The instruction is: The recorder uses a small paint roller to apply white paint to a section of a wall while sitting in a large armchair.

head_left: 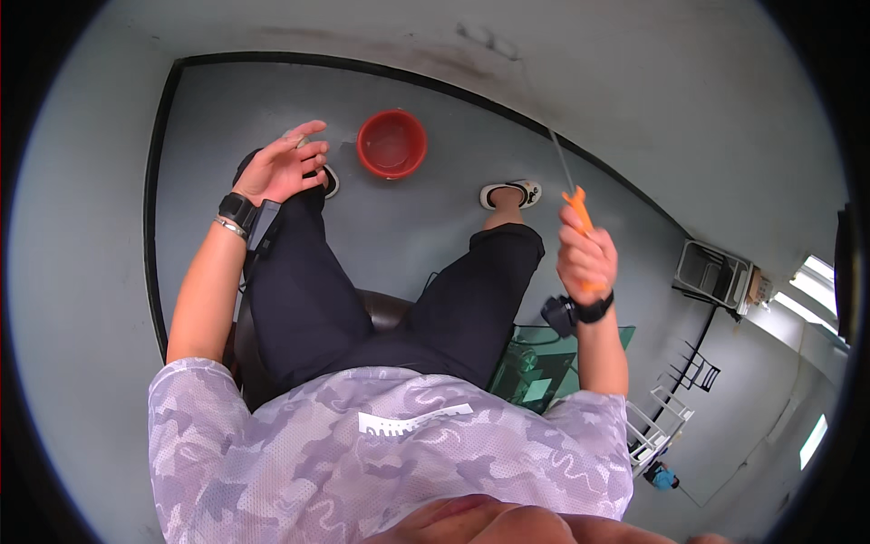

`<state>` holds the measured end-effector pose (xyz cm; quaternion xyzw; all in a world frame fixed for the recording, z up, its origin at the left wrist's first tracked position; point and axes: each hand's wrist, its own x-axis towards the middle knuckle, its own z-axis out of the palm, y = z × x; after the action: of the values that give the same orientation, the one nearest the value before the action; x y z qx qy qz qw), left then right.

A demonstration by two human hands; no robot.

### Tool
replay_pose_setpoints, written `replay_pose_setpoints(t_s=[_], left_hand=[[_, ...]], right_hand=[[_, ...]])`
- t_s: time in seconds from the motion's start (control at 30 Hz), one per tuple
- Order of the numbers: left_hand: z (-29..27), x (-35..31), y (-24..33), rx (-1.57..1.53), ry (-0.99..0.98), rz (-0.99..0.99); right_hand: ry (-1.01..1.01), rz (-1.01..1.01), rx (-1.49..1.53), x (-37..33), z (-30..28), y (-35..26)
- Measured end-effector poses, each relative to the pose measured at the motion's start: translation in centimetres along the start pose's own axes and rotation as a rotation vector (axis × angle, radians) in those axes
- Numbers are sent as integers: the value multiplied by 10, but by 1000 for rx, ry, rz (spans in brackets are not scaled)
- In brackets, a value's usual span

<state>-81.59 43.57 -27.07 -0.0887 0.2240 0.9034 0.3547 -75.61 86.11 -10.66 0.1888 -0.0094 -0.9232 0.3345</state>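
Fingers of right hand (585,258) grip one orange screwdriver (576,207); left hand (283,168) open

No packages, labels, signs or screens can be made out.

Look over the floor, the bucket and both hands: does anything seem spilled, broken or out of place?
Nothing stands out. The red bucket stands upright on the grey floor with no spill showing. The right hand grips an orange-handled tool with a thin metal shaft; the left hand is open and empty.
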Motion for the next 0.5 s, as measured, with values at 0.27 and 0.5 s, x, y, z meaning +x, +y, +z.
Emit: replay_pose_setpoints(t_s=[0.27, 0.5], left_hand=[[-4, -5, 1, 7, -38, -25], [1, -5, 6, 32, -13, -47]], right_hand=[[48, 22, 75, 73, -47, -6], [105, 88, 247, 179, -115, -21]])
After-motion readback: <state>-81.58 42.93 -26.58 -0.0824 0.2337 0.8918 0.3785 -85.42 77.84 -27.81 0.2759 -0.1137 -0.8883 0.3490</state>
